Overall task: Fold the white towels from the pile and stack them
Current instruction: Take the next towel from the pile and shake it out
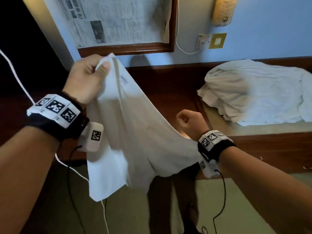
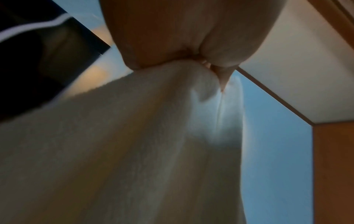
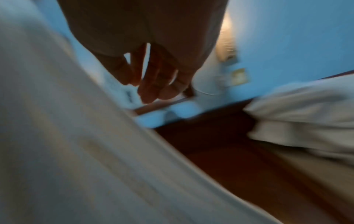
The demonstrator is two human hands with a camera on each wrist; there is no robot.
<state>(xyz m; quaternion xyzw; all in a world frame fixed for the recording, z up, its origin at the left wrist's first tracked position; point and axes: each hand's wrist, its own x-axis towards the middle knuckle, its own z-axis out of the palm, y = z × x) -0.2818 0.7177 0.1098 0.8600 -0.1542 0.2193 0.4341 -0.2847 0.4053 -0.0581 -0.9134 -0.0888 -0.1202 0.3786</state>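
The left hand (image 1: 86, 78) is raised, thumb and curled fingers pinching a corner of a white towel (image 1: 133, 132); the left wrist view shows the cloth bunched in that grip (image 2: 172, 45) and hanging down from it (image 2: 134, 151). The towel hangs in the air left of the pile (image 1: 256, 92), well apart from it, one edge draped across to the right wrist.

The right hand (image 1: 190, 122) sits low between towel and pile. Its fingers (image 3: 159, 78) hang loosely curled with nothing between them; the towel (image 3: 67, 151) passes beside the wrist.

A small tag (image 1: 123, 79) is sewn near the held corner; its print is too small to read.

The pile lies crumpled on the wooden ledge (image 1: 168, 85). Left of the pile and higher, a framed newspaper (image 1: 109, 21) hangs on the blue wall, its text blurred. Just above the pile are a socket (image 1: 203, 41) and a brass switch plate (image 1: 217, 40).
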